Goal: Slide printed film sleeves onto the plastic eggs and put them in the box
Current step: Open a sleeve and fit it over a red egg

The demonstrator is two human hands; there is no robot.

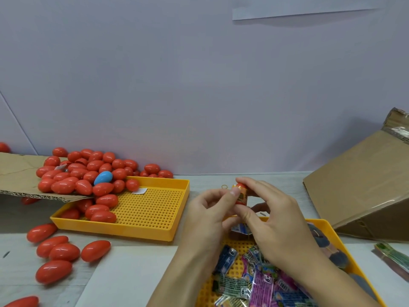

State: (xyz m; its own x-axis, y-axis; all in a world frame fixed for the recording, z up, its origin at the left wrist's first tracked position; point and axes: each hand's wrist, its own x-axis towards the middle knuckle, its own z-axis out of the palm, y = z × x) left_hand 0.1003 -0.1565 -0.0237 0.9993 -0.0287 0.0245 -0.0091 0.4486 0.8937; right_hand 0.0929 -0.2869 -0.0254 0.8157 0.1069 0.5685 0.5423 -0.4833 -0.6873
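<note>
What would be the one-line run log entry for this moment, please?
step: sleeving | left hand: holds egg | right hand: holds egg, sleeve on it | box: egg not in yet

Bright, even overhead light; soft shadows under the tilted brown cardboard box (363, 191). White glare spots on the glossy red plastic eggs (66, 251). Wide-angle bending and slight blur at the edges.

2 bare hands, the left hand (208, 209) and the right hand (274, 220), show with bare forearms; no sleeve, ring, watch or glove is worn, and the fingernails are short and unpainted.
</note>
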